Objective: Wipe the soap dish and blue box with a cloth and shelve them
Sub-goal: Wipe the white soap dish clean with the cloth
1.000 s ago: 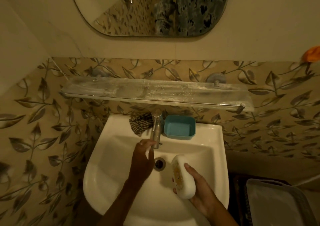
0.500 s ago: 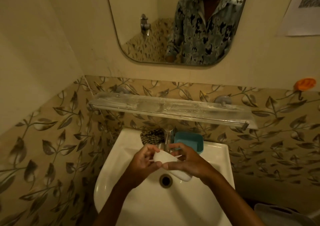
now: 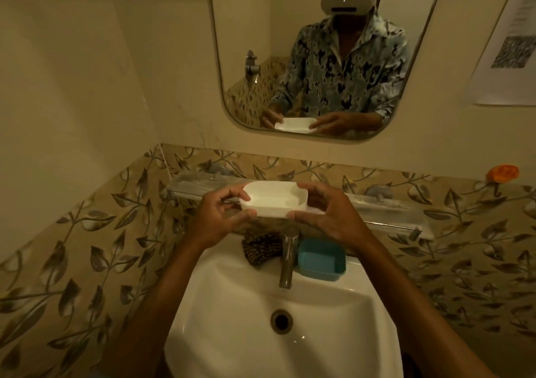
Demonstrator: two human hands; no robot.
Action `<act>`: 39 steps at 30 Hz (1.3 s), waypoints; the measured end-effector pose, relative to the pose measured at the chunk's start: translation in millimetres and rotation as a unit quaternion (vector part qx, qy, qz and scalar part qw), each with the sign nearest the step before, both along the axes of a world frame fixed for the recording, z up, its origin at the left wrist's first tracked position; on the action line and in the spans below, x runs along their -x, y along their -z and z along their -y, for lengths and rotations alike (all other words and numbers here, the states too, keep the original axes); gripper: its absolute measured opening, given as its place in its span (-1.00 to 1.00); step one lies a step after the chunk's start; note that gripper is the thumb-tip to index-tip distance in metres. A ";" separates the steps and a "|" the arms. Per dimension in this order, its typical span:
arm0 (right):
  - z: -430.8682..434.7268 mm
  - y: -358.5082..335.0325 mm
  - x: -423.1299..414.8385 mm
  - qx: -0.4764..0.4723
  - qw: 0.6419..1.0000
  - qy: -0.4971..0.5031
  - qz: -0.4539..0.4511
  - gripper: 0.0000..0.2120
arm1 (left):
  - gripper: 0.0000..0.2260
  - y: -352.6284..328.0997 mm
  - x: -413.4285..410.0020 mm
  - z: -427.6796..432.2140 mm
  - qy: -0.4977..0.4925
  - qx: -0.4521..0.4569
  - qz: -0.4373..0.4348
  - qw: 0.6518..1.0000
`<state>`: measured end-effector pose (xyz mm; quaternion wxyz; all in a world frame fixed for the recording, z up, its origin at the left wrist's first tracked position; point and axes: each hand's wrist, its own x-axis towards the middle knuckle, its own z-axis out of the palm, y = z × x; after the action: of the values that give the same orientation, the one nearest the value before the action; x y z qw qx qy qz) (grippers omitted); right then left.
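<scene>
— While both hands are up at the wall, what exactly are they carrying?

— A white, oblong plastic soap dish [image 3: 274, 200], open side up. The left hand [image 3: 223, 218] pinches its left end, thumb on the near wall and fingers curled over the rim; the right hand [image 3: 330, 215] clamps the right end the same way. Both are closed on the dish, nothing else in them.

— Why held level like that?

— My guess is it's about to be set down. It hovers right in front of the long clear glass shelf [image 3: 391, 208], at about its height. Whether it touches the shelf yet, I cannot tell; the hands hide the underside.

— How does the dish look?

— Smooth, plain white, with a shallow raised step inside. No soap in it. The mirror [image 3: 261, 44] above shows its far side, equally plain. I can't tell wet from dry in this dim yellow light.

— And the rest of the job?

— A small teal-blue rectangular plastic box [image 3: 320, 258] sits on the white ceramic basin [image 3: 232, 290] ledge, just right of the steel tap [image 3: 288, 258]. A dark striped crumpled cloth [image 3: 261, 250] lies just left of the tap. So the box looks not yet shelved.
</scene>
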<state>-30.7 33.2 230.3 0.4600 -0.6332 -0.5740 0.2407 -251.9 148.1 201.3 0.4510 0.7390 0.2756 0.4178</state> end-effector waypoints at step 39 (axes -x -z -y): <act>-68.2 37.3 3.3 0.100 0.978 0.103 0.154 -0.51 | -0.87 7.3 -25.5 -39.0 -0.143 -0.155 -0.206 0.956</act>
<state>-34.0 101.4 193.0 0.3221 -0.7613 -0.5429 0.1480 -226.4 187.2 194.0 0.1998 0.8225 0.3975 0.3543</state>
